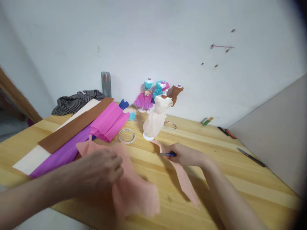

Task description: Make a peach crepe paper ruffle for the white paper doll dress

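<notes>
My left hand (103,167) is closed on a large sheet of peach crepe paper (135,191), which hangs blurred above the table's front edge. In my right hand (185,154) is a pair of scissors with blue handles (171,154), the blades pointing left. A narrow strip of the same peach paper (184,183) lies slantwise on the table, passing by my right hand. Just beyond it stands a small dress form in a cream paper dress (157,116) on a white round base.
Brown (76,126), purple (62,156) and pink paper (110,121) lie at left. A roll of white tape (127,136) sits mid-table. More dressed forms (145,97) and a grey flask (106,84) stand by the wall. A dark-handled blade (251,157) lies at right.
</notes>
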`<state>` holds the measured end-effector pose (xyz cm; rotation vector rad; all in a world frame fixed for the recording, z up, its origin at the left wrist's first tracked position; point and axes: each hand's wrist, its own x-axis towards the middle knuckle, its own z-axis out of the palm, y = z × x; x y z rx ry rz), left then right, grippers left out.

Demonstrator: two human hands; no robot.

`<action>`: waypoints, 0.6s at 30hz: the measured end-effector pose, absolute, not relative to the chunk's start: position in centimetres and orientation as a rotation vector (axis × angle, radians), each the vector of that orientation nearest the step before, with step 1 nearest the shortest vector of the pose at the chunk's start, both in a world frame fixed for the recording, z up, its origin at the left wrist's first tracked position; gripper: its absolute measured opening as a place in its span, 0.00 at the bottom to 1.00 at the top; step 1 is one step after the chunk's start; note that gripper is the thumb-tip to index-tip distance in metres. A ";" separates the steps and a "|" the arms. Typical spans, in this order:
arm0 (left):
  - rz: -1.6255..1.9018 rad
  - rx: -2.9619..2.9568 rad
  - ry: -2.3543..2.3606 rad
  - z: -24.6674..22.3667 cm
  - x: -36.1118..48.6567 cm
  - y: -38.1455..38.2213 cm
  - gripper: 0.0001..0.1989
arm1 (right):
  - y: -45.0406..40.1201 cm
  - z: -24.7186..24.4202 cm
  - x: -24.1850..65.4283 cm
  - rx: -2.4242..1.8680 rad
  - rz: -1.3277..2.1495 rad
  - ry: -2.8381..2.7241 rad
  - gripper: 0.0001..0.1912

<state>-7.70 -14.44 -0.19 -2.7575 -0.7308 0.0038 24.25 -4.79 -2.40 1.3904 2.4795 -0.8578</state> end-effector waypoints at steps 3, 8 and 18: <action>-0.024 -2.418 -0.923 5.6 -10.2 -13.2 0.08 | -4.8 -3.2 23.9 1.395 -0.709 2.477 0.06; -0.057 -1.798 -1.367 11.9 -14.3 -10.3 0.20 | -5.5 -4.0 22.8 1.291 -0.594 2.580 0.03; -0.213 -1.936 -1.990 7.9 -13.6 -3.7 0.16 | -6.4 -4.6 21.5 1.236 -0.556 2.671 0.04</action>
